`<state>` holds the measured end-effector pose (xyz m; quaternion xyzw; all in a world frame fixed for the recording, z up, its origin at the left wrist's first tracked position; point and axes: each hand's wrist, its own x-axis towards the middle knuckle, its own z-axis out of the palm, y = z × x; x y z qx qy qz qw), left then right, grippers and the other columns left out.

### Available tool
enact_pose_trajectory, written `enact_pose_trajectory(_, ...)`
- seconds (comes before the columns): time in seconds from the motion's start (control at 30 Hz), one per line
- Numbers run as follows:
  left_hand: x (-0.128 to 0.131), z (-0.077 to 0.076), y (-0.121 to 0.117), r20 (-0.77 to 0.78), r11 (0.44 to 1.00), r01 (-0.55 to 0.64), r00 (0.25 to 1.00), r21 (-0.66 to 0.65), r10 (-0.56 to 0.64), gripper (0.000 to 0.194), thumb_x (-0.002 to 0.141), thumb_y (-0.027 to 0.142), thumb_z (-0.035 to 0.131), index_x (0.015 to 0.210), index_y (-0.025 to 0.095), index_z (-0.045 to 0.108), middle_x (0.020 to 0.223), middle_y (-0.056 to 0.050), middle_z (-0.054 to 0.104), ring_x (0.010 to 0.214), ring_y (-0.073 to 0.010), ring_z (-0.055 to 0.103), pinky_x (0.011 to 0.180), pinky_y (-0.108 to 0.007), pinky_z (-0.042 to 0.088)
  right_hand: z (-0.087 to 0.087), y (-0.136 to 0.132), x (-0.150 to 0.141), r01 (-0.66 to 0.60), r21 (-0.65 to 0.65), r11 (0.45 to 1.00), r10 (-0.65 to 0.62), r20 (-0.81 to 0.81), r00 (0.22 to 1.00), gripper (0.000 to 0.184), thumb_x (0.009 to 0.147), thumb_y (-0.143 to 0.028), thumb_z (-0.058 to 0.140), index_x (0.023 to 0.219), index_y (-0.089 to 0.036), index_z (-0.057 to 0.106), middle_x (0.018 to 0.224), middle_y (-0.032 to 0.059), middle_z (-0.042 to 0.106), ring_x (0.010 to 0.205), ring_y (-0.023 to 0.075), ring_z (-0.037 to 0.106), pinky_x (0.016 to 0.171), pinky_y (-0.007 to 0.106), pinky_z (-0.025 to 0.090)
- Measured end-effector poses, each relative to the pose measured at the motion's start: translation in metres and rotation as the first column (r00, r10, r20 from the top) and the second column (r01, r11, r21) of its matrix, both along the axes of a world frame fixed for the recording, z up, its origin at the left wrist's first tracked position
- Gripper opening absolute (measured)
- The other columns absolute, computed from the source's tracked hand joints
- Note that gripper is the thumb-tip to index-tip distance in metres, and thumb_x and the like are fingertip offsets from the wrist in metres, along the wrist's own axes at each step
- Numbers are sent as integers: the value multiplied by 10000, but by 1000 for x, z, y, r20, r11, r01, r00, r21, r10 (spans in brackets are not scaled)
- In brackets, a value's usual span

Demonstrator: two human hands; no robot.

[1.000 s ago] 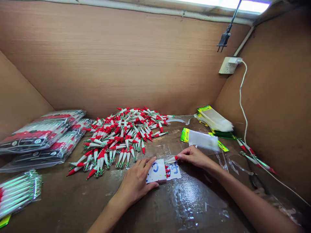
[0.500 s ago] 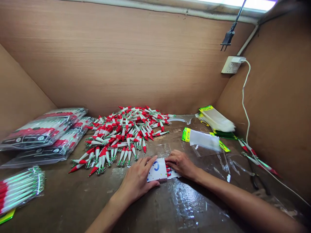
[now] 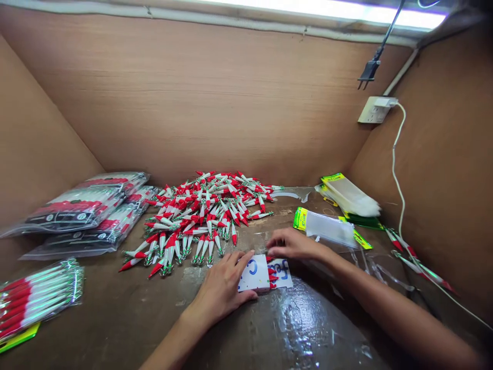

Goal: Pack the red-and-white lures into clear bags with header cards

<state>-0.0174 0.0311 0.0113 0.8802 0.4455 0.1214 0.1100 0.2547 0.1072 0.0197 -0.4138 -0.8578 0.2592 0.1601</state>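
Note:
A small white card box [image 3: 252,271] with blue lettering and coloured specks lies on the table. My left hand [image 3: 225,282] grips it, fingers along the far side and thumb at the near edge. Red tips of several fishing lures [image 3: 273,278] poke out of its right end, over a white flap [image 3: 284,275] with blue writing. My right hand [image 3: 288,243] is just beyond that end, fingers loosely bent and slightly apart, with nothing visible in them. Behind the box spreads a heap of red-and-white lures [image 3: 208,210] with green hooks.
Packed bags of lures [image 3: 73,208] are stacked at the left, with a clear pack [image 3: 42,298] nearer. At right lie plastic sleeves [image 3: 327,227], a sleeve stack [image 3: 350,195] and loose lures [image 3: 421,267] by a white cable [image 3: 395,164]. A black plug [image 3: 370,70] hangs above.
My right hand brought a lure to the box's right end and pushed it in, then let go and drew slightly back. My left hand stayed on the box. The view shifted a little.

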Motion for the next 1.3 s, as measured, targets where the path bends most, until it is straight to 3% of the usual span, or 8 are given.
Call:
enact_pose_trajectory(0.13, -1, -1, -1, 8, 1000, -7, 1000, 0, 7, 931, 740, 494, 818, 1513, 343, 323, 1397, -65, 520, 1213, -302, 536, 1014, -439, 466, 19, 55, -21, 481, 58, 875, -484, 74, 872, 386, 971, -493, 513, 1002, -202, 765, 1055, 106, 751, 1015, 253, 668, 866, 310, 446)
enact_pose_trajectory(0.4, -2, -1, 0, -14, 999, -26, 1000, -24, 26, 928, 718, 508, 825, 1500, 335, 354, 1405, -73, 518, 1225, -316, 529, 1012, -447, 467, 18, 116, -45, 674, -37, 738, -674, -7, 738, 339, 815, -422, 697, 930, -107, 750, 1073, 232, 718, 1132, 380, 621, 890, 409, 452)
enact_pose_trajectory(0.53, -2, 1, -1, -10, 999, -26, 1000, -36, 25, 926, 729, 515, 811, 1509, 343, 341, 1410, -77, 516, 1250, -326, 516, 1022, -457, 456, 24, 110, -25, 547, -196, 814, -580, -208, 788, 412, 911, -492, 564, 1008, -127, 727, 1022, 149, 731, 963, 280, 674, 764, 326, 505)
enact_pose_trajectory(0.7, -2, 1, -1, -1, 999, -9, 1000, -33, 9, 916, 737, 499, 811, 1509, 332, 347, 1395, -77, 522, 1221, -314, 532, 1016, -439, 462, 27, 62, 13, 243, -394, 886, -419, -457, 785, 455, 966, -515, 501, 1224, -175, 658, 1022, 104, 707, 726, 133, 639, 653, 249, 529)
enact_pose_trajectory(0.77, -2, 0, 0, -1, 1000, -10, 1000, -24, 10, 925, 732, 491, 817, 1511, 329, 344, 1393, -75, 522, 1210, -311, 536, 1015, -435, 464, 25, 36, 26, 67, -525, 848, -417, -583, 697, 411, 918, -466, 620, 1225, -196, 663, 983, 69, 689, 685, 98, 607, 650, 217, 527)
enact_pose_trajectory(0.87, -2, 0, 0, -5, 1000, -14, 1000, -13, 14, 911, 736, 469, 815, 1507, 327, 350, 1401, -74, 517, 1199, -305, 543, 1014, -431, 464, 20, 5, 38, -172, -679, 713, -523, -679, 515, 403, 834, -347, 769, 1200, -202, 681, 906, 24, 666, 637, 60, 568, 607, 166, 497)
enact_pose_trajectory(0.97, -2, -1, 1, -8, 1000, -5, 1000, -5, 5, 892, 753, 460, 801, 1510, 328, 347, 1415, -74, 512, 1215, -305, 538, 1021, -431, 458, 12, -16, 42, -160, -717, 678, -585, -659, 473, 432, 792, -306, 821, 1187, -187, 693, 874, 15, 677, 602, 47, 549, 575, 157, 468)
enact_pose_trajectory(1.3, -2, -2, 1, -8, 1000, -11, 1000, -1, 11, 875, 758, 453, 786, 1509, 331, 355, 1429, -77, 512, 1237, -306, 537, 1031, -437, 454, -4, -44, 37, -81, -674, 735, -554, -664, 502, 449, 764, -377, 837, 1141, -170, 709, 860, 32, 697, 591, 66, 545, 574, 193, 440)
